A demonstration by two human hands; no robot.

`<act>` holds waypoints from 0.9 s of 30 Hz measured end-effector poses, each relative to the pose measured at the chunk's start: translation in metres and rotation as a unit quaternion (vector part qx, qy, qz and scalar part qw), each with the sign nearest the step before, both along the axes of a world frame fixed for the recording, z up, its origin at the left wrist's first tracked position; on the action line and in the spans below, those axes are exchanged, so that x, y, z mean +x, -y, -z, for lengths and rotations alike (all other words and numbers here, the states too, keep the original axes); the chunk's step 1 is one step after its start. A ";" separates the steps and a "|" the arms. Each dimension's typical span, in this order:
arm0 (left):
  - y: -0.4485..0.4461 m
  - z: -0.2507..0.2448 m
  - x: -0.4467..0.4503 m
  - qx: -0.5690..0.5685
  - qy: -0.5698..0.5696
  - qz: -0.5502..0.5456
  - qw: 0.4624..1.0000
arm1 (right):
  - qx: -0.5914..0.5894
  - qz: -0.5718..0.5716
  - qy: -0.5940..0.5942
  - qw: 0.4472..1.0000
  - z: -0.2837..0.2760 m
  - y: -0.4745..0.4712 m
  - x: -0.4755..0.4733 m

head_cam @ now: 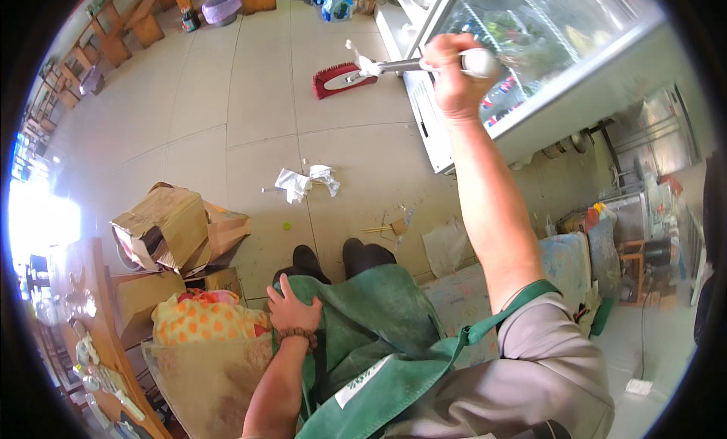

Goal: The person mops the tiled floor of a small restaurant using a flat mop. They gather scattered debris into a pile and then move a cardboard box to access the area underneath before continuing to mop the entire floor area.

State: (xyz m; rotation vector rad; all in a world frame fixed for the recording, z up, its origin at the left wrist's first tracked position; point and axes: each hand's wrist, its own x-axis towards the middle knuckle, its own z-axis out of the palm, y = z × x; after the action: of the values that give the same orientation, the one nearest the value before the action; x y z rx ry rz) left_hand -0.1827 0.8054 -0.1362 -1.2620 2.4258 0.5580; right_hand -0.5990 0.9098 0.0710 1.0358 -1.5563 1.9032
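Note:
My right hand is closed around the handle of a broom, its white end showing past my fist. The broom head, white with red bristles, is by the foot of a glass-fronted display fridge. Something white and crumpled clings where handle and head meet. My left hand, a beaded bracelet at its wrist, lies fingers spread on the green apron over my thigh. Crumpled white tissues lie on the tiled floor before my shoes, with thin sticks to their right.
Cardboard boxes and a yellow patterned cloth are at my left. A wooden table stands beyond them. Wooden benches and a purple-lined bin line the far left. Wrapped bottles stand at the back.

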 end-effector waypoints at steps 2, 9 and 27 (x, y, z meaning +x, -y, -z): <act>0.003 0.006 0.003 -0.006 -0.010 0.005 1.000 | 0.140 -0.013 0.002 0.990 0.037 0.031 -0.038; 0.013 0.013 -0.027 0.045 -0.009 0.016 0.999 | 0.402 -0.051 -0.098 0.909 0.076 0.111 -0.145; -0.025 0.018 0.006 0.025 -0.006 -0.013 1.000 | 0.222 0.005 0.079 0.972 0.073 -0.174 0.095</act>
State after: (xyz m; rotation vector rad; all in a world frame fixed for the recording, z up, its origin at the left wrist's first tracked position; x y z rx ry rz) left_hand -0.1767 0.8309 -0.1543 -1.2745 2.3927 0.6323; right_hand -0.5043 1.0840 -0.0023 1.0655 -2.1405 1.7013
